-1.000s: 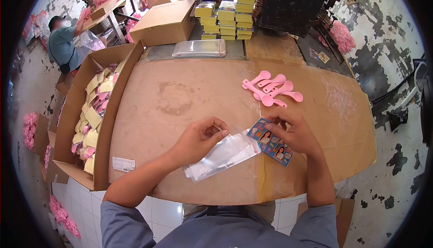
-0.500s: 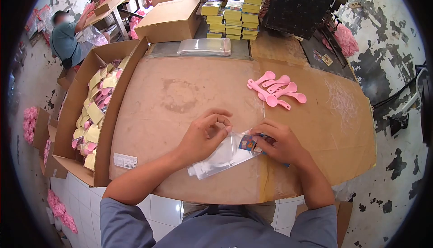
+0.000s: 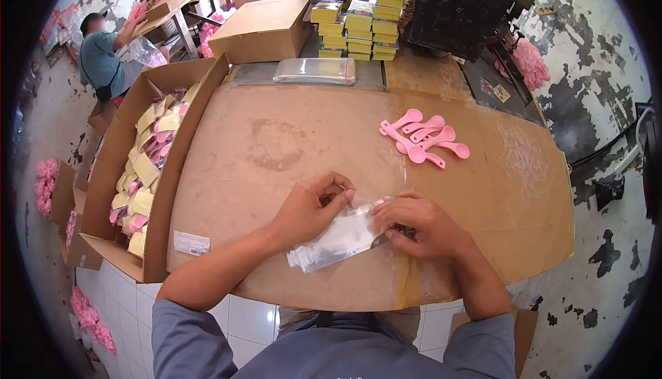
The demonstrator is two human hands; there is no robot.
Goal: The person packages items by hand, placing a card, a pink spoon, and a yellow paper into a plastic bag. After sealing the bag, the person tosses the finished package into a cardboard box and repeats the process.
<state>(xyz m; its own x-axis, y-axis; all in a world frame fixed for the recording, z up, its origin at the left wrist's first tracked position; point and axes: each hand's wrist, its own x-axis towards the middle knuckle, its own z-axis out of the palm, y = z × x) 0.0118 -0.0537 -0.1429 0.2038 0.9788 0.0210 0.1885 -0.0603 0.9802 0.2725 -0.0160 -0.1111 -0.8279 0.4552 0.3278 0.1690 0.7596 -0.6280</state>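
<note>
I was at the mouth of the clear plastic bags (image 3: 338, 242), judging by my fingers; the next move called for a light, steady touch on thin film. The bags lay between my hands, slanting toward me. My left hand (image 3: 314, 208) seemed to pinch their upper edge, thumb and forefinger closed. My right hand (image 3: 426, 226) curled over their right end, touching; whether it gripped anything beneath, I couldn't tell.

The right hand (image 3: 422, 226) had moved in over the clear bags (image 3: 339, 240), closer to the left hand (image 3: 314, 206), whose lifted fingers had curled down. The printed card (image 3: 379, 241), in plain sight before, had nearly vanished under the right hand.
</note>
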